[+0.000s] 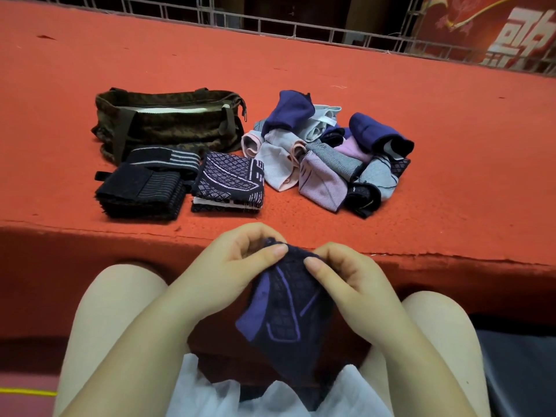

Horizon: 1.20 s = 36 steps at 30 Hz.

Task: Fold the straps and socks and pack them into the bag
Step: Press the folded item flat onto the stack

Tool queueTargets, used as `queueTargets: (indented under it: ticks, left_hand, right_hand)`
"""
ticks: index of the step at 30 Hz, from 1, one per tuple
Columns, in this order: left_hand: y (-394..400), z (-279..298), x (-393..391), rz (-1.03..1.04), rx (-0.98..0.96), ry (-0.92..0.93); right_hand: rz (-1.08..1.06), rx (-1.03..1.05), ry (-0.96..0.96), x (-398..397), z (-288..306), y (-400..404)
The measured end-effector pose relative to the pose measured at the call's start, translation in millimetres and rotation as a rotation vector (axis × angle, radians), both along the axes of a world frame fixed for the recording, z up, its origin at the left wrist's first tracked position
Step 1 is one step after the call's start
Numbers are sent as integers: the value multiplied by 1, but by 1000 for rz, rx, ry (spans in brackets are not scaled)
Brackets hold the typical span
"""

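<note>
Both thumbs press onto the upper edge of a dark navy knitted sock with purple panels and a grid pattern [284,308], the curled fingers of the left hand [240,266] and the right hand [346,278] pinching that edge from either side, so each hand is closed on the cloth. From this grip the sock hangs down toward the person's lap, its long axis running from the fingers toward the body, with the free lower end resting near a white gauzy garment [270,395]. The two hands sit about level and equally close to the top edge; the loose end is the part farthest from both, so folding it would likely mean bringing that end up toward the fingers. Beyond the hands, across the edge of the red carpeted platform [391,206], lie a stack of folded black elastic straps [144,188] and, just beside it, a folded dark patterned sock [230,182]. Right of these is a heap of rolled lilac, grey and navy socks [328,152]. The open camouflage fabric bag [171,121] stands behind the straps, farthest away and left of centre.
</note>
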<state>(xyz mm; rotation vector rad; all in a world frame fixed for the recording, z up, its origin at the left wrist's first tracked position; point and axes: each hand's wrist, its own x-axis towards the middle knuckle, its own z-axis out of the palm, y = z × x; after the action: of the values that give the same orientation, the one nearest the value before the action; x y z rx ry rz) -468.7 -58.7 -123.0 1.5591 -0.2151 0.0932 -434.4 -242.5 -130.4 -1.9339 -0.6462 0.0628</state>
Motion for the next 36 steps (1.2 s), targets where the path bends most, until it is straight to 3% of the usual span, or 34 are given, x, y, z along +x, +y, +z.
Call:
queueTargets:
  ticks: [4,13,15,19,22,30,36]
  left_hand:
    - [10,-4,1,57,-11,4]
    - [11,-9,1,-41,-394,102]
    - [8,-8,-2,-89,-296,104]
    - [4,-9,-3,-156,94,144]
    - [9,-12,-3,-83,187,182]
    - [4,1,-2,134,-166,211]
    - [-14,9,6,326,-234,121]
  right_hand:
    - [-13,-51,-57,-1,5,-2]
    - [38,36,-41,-7,13,-1]
    - [44,47,-48,-8,14,0]
    - [-21,67,-83,-6,14,-3]
    - [-94,47,-98,-2,12,-8]
    - [-291,-1,-42,14,1,-12]
    - [-282,46,-248,1,-7,6]
